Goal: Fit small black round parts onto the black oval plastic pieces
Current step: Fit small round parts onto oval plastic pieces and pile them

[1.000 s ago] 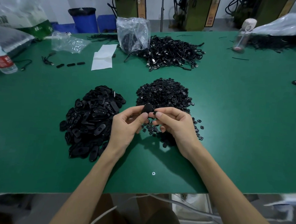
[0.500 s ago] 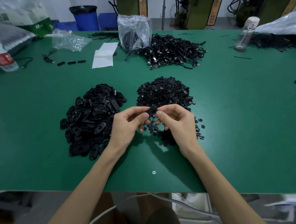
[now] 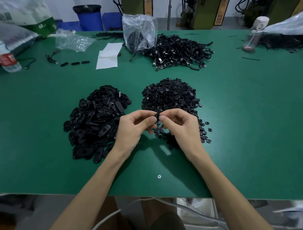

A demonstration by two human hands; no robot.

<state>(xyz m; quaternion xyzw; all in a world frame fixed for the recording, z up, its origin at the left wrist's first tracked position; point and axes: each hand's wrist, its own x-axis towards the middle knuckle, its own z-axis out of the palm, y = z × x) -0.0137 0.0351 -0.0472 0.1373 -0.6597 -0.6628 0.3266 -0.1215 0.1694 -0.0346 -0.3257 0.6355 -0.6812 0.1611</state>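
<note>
Both hands meet just above the green counter (image 3: 232, 135), right over the near edge of the pile of small round parts (image 3: 168, 96). The left hand (image 3: 131, 129) and right hand (image 3: 183, 128) each pinch the same black oval piece (image 3: 157, 116) between thumb and forefinger, so both sets of fingers are closed on it. Can't tell if a round part is seated in it yet, too small and dark.

The heap of oval pieces (image 3: 95, 123) sits just left of the left hand, nearly touching the wrist. Plenty of bare counter to the right and toward the front edge, only a lone screw (image 3: 159, 176) down there. A cable tangle (image 3: 180, 50) and plastic bag (image 3: 138, 31) stay well back.

Compared with half a second ago, the hands sit in pretty much the same spot, and the piece looks turned more edge-on.
</note>
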